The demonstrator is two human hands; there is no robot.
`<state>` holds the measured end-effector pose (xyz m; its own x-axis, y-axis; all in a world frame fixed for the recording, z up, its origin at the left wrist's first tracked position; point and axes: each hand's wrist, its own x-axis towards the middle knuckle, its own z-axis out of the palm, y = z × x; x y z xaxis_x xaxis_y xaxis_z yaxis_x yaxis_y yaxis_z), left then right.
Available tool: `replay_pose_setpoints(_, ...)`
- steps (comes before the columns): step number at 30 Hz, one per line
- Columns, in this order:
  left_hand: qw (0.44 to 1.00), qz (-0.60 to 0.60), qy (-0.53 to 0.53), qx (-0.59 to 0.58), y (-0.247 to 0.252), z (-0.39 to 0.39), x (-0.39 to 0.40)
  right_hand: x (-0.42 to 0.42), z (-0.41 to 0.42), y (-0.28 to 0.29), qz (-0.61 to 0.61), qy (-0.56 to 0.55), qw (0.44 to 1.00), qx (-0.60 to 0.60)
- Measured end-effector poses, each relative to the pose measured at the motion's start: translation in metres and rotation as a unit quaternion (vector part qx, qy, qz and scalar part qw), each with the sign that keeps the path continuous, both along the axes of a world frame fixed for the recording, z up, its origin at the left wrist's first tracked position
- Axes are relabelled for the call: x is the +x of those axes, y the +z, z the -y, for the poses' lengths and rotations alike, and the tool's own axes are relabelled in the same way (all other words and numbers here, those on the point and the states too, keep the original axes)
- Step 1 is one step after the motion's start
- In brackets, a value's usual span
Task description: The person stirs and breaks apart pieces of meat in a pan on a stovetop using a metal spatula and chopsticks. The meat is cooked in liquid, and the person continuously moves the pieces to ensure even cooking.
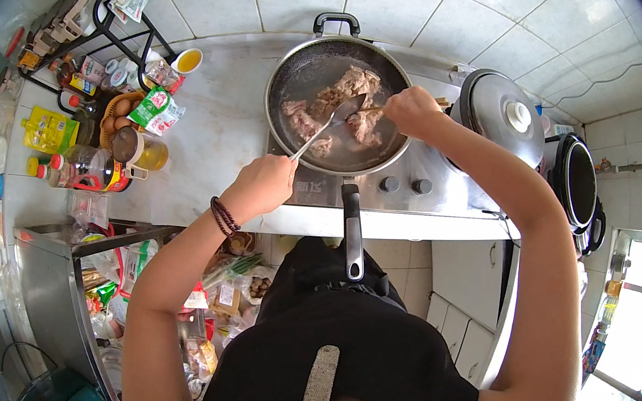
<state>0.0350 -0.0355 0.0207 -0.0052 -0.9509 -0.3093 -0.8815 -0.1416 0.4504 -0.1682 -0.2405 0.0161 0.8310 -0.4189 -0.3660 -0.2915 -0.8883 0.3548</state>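
A wide frying pan (pixel 281 132) with a black rear loop handle and a long front handle (pixel 352 233) stands on the gas cooktop. Several clumps of pale, partly browned meat (pixel 350 86) lie in it in cloudy liquid. My left hand (pixel 264 183) grips the handle of a metal spoon (pixel 321 135), whose bowl is over the pan's middle by the meat. My right hand (pixel 416 114), above the pan's right rim, is closed around chopsticks (pixel 375 109); their tips are near the spoon bowl and the meat.
Right of the pan stand a lidded metal pot (pixel 504 119) and an open black-rimmed pot (pixel 582 183). Left on the counter are a black rack (pixel 100 30), a cup of yellow liquid (pixel 188 60), a basket of eggs (pixel 122 115), seasoning bags and oil bottles. Two cooktop knobs (pixel 405 186) face me.
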Motion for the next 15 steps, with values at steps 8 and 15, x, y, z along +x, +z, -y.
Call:
replay_pose_setpoints(8,0.996,-0.078,0.018,0.033,-0.006,0.001,0.003,-0.019,-0.004,-0.023,0.086,-0.115,0.989,0.035)
replay_pose_setpoints(15,0.986,-0.139,0.060,0.073,-0.002,-0.004,-0.008,-0.025,-0.022,-0.034,0.128,-0.174,0.976,0.014)
